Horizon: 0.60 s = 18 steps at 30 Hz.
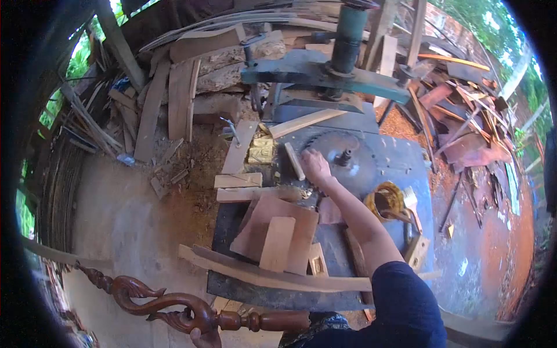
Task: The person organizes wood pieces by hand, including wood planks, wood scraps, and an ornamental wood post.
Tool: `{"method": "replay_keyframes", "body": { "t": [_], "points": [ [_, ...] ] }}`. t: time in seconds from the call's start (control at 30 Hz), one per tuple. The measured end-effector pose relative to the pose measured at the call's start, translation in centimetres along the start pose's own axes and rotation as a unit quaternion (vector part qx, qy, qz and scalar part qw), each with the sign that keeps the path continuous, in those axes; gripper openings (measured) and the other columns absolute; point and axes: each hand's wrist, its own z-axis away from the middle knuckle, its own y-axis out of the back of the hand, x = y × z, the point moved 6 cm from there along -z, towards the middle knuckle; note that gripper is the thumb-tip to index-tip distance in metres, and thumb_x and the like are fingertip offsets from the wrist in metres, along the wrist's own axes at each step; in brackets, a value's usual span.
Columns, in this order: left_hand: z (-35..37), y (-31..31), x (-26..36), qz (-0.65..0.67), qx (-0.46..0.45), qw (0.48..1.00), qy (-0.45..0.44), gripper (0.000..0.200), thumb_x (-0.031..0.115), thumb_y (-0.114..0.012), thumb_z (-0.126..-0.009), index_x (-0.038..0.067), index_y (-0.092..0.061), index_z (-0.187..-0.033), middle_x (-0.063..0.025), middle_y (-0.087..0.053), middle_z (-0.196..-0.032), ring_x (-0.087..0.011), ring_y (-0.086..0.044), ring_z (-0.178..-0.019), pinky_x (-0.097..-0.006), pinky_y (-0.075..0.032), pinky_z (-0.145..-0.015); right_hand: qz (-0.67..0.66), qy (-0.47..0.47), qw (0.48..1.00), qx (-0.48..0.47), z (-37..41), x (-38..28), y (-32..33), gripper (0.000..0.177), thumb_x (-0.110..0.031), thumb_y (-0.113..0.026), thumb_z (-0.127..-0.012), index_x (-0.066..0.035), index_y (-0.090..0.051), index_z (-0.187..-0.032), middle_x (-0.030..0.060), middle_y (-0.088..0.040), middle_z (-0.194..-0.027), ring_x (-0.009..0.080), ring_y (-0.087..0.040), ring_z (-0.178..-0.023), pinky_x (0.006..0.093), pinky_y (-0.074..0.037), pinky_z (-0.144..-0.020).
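My right hand (315, 167) reaches over the metal work table (400, 165), its fingers bent and largely hidden from above. It is beside a short wooden stick (295, 161) and at the left edge of a round saw blade (360, 159). At the bottom left, my left hand (198, 335) shows only in part, its fingertips against the underside of a carved, varnished wooden piece (200, 310). That piece lies roughly level, with a scrolled middle and turned ends. Yellowish blocks (261, 151) sit left of the stick.
A stained container (384, 200) and a brush (411, 203) stand at the table's right. Flat boards (278, 240) and a long curved strip (278, 278) cover its front. A large press-like machine (325, 72) rises behind. Scrap wood (458, 116) is heaped right.
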Motion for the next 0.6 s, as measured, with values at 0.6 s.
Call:
{"method": "replay_keyframes", "body": {
  "t": [0.6],
  "points": [
    [2.4,5.8,1.1,-0.043,0.127,0.989,-0.065,0.062,0.019,-0.067,-0.077,0.003,-0.043,-0.131,-0.0158,-0.053,-0.124,-0.0310,-0.052,-0.114,-0.0465,-0.040,-0.101,0.250,0.178,0.947,-0.095,-15.1,-1.7,-6.4,0.047,-0.016,-0.063,-0.070,-0.007,-0.051,-0.114,0.0132,-0.049,-0.114,0.0300,-0.045,-0.110,0.0532,-0.038,-0.087]
  ]
}}
